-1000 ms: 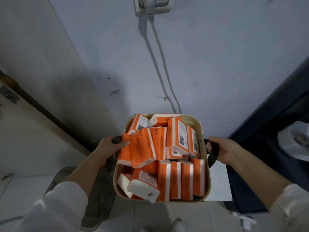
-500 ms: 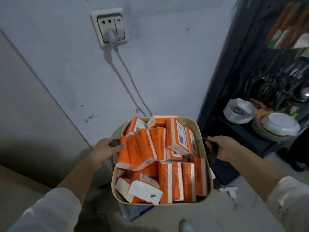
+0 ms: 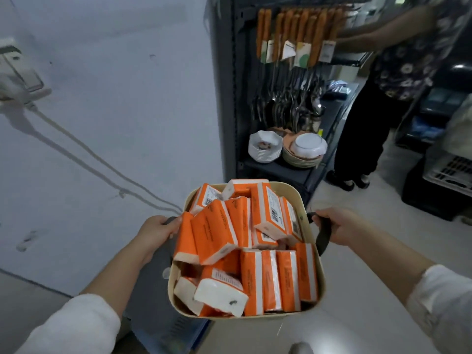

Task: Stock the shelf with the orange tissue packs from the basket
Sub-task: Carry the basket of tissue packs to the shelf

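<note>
A beige basket (image 3: 322, 282) full of several orange tissue packs (image 3: 270, 279) hangs in front of me at lower centre. My left hand (image 3: 155, 232) grips its dark left handle, and my right hand (image 3: 337, 227) grips the dark right handle (image 3: 323, 236). Some packs stand in a row at the near right, others lie tilted in a heap. A dark metal shelf unit (image 3: 229, 98) stands just beyond the basket, to the upper right.
The shelf holds stacked white bowls (image 3: 265, 146), plates (image 3: 304, 152) and hanging utensils with wooden handles (image 3: 296, 34). Another person (image 3: 393, 80) stands at the shelf on the right. A wall socket and cable (image 3: 18, 80) are on the left wall. Crates (image 3: 449, 172) sit far right.
The view has swung right and up: the socket slid to the left edge, and the shelf and a person came into view. Both hands keep their hold on the basket.
</note>
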`<state>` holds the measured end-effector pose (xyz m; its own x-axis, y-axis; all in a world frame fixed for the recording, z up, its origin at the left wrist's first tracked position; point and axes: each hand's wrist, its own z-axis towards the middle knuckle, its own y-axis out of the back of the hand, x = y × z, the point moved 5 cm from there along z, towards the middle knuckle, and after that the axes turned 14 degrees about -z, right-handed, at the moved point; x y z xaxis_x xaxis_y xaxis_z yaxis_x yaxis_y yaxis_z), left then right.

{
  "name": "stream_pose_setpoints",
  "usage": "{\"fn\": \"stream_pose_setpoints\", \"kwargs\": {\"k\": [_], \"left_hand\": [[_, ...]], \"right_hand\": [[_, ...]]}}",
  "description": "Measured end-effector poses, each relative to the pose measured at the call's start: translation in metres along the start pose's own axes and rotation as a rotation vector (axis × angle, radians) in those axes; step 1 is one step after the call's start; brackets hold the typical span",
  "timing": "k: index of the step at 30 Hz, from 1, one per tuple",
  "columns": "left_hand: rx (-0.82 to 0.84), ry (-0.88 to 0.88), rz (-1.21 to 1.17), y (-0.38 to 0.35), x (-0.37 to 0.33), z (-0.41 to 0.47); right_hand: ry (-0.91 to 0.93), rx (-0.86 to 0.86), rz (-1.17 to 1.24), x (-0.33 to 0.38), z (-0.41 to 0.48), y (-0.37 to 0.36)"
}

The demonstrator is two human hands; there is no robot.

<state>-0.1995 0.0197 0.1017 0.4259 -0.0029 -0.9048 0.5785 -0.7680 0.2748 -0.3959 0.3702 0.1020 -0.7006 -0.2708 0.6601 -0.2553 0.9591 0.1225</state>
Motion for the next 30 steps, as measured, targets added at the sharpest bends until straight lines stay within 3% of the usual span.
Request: {"fn": "stream_pose_setpoints", "kwargs": {"k": [10,19,30], "left_hand": [[0.244,-0.009,0.102,-0.161,-0.049,0.016],[0.353,-0.006,0.129,-0.333,-0.089,0.005],[0.564,-0.048,0.203,-0.525,-0.142,-0.018]], "right_hand": [[-0.025,-0.147,0.215,-0.020,0.016,0.156],[-0.069,-0.233,0.287,-0.030,0.044,0.311],[0.009,-0.364,0.560,-0.052,0.046,0.469]]}}
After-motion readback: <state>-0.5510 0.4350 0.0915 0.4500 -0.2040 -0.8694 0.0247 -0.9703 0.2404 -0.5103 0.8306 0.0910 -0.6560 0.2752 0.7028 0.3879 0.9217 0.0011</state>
